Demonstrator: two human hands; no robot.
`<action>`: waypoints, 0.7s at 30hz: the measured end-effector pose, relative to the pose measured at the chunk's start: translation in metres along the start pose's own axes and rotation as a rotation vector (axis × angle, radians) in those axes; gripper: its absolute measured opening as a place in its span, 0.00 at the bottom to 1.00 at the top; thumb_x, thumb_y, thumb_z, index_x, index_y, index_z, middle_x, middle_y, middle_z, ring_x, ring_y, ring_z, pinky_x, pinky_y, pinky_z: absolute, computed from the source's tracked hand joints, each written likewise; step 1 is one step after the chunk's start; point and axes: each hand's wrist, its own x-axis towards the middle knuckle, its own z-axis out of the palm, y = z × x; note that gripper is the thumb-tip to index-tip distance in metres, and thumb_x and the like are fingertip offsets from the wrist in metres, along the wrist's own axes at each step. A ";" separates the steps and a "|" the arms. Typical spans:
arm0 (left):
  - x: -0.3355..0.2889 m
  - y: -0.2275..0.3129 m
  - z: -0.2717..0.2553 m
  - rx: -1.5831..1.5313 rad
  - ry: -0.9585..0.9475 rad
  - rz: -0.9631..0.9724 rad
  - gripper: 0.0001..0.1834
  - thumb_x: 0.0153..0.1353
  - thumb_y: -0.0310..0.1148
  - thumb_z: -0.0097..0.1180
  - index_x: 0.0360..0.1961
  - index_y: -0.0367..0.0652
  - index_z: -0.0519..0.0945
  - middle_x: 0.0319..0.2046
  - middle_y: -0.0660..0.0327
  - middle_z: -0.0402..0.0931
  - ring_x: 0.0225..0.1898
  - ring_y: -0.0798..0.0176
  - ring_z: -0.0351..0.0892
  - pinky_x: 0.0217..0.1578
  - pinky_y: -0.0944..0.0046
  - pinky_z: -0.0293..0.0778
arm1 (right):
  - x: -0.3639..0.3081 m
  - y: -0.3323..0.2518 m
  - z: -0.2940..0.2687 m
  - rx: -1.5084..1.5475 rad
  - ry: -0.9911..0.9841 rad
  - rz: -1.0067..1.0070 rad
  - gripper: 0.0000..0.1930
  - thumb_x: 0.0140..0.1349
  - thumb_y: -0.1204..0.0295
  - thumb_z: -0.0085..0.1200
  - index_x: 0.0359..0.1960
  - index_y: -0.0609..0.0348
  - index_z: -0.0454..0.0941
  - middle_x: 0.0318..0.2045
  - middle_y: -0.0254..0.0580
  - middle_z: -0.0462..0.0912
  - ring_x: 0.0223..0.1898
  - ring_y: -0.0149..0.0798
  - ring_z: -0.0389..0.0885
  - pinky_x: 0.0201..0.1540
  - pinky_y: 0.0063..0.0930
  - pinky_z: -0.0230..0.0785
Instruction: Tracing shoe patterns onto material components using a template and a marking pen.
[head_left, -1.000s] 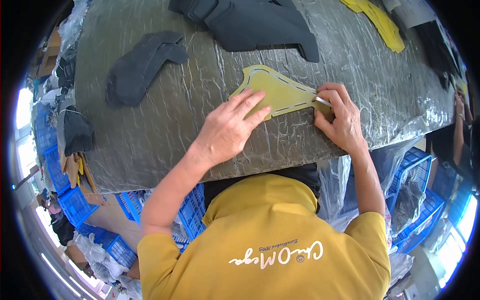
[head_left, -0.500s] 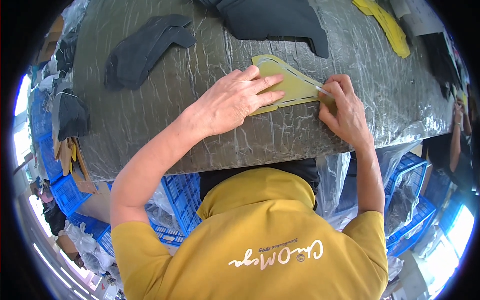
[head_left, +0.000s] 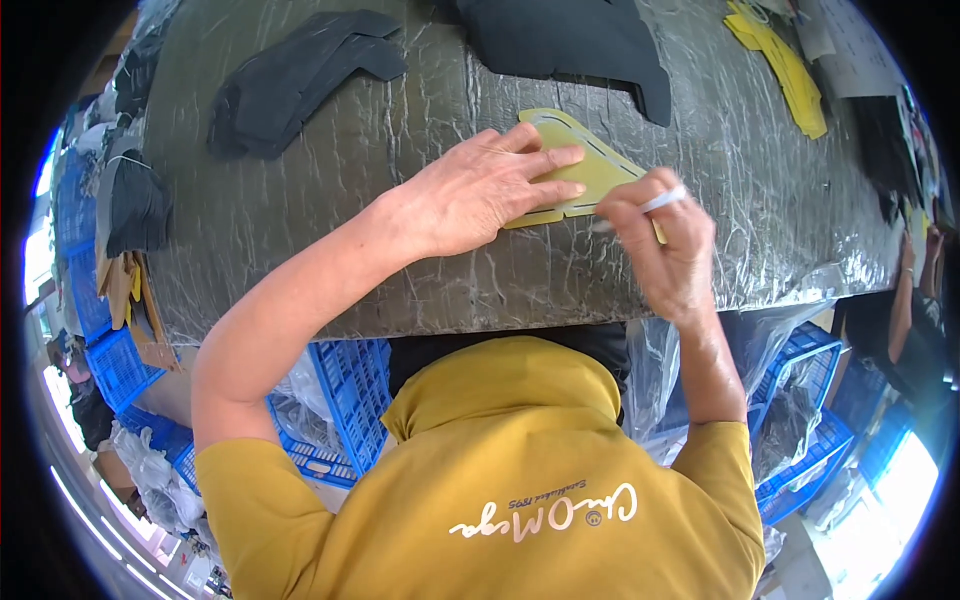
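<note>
A yellow translucent template with slots along its edges lies flat on the plastic-wrapped table. My left hand rests on its left part, fingers stretched out and apart, pressing it down. At the template's right end, my right hand is closed round a slim white pen, whose upper part sticks out above the fingers. Its tip points down to the left near the template's lower edge and is blurred. The right hand covers much of the template's narrow end, so whatever material lies beneath cannot be made out.
Dark cut pieces lie at the far left, and a larger dark stack at the far middle. Yellow pieces sit at the far right. Blue crates stand below the near edge. Another person's arm shows at right.
My right hand has turned and moved slightly left and down with the pen, from the template's upper right edge toward its lower edge. My left hand keeps its place on the template.
</note>
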 end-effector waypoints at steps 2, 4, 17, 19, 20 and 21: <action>0.001 0.001 -0.001 -0.004 -0.005 -0.013 0.36 0.55 0.20 0.60 0.67 0.57 0.74 0.73 0.67 0.63 0.63 0.52 0.68 0.64 0.53 0.71 | 0.001 -0.004 0.009 -0.037 -0.056 -0.059 0.02 0.66 0.76 0.59 0.38 0.60 0.82 0.33 0.40 0.84 0.35 0.43 0.80 0.42 0.33 0.70; 0.002 0.001 -0.001 -0.007 -0.032 -0.015 0.38 0.56 0.20 0.61 0.69 0.57 0.73 0.73 0.67 0.63 0.63 0.53 0.68 0.65 0.54 0.71 | -0.002 -0.001 0.018 -0.030 -0.065 -0.076 0.03 0.65 0.77 0.60 0.39 0.59 0.82 0.34 0.39 0.84 0.35 0.44 0.80 0.44 0.35 0.69; 0.005 0.005 -0.004 0.042 -0.056 -0.042 0.37 0.57 0.20 0.60 0.69 0.57 0.73 0.73 0.67 0.63 0.64 0.54 0.67 0.63 0.55 0.71 | -0.001 0.000 0.018 -0.220 -0.079 -0.146 0.08 0.62 0.78 0.62 0.41 0.54 0.79 0.36 0.33 0.85 0.36 0.44 0.80 0.48 0.40 0.66; 0.005 0.005 -0.003 0.138 -0.029 0.009 0.30 0.62 0.27 0.58 0.68 0.51 0.74 0.70 0.62 0.67 0.63 0.56 0.69 0.58 0.56 0.73 | -0.004 0.007 0.013 -0.218 -0.058 -0.156 0.07 0.62 0.78 0.62 0.40 0.55 0.79 0.36 0.33 0.85 0.36 0.44 0.80 0.48 0.40 0.66; 0.006 0.006 -0.004 0.138 -0.026 0.015 0.30 0.62 0.27 0.58 0.68 0.51 0.74 0.70 0.62 0.67 0.63 0.56 0.69 0.58 0.56 0.73 | -0.006 0.010 0.010 -0.217 -0.038 -0.160 0.07 0.62 0.78 0.62 0.40 0.55 0.79 0.36 0.33 0.85 0.36 0.44 0.80 0.49 0.40 0.66; 0.006 0.007 -0.006 0.100 -0.068 -0.014 0.35 0.59 0.22 0.57 0.69 0.53 0.72 0.72 0.63 0.65 0.64 0.55 0.68 0.60 0.56 0.72 | -0.006 0.010 0.006 -0.219 -0.051 -0.138 0.05 0.64 0.77 0.60 0.40 0.56 0.80 0.35 0.34 0.85 0.36 0.45 0.80 0.49 0.40 0.65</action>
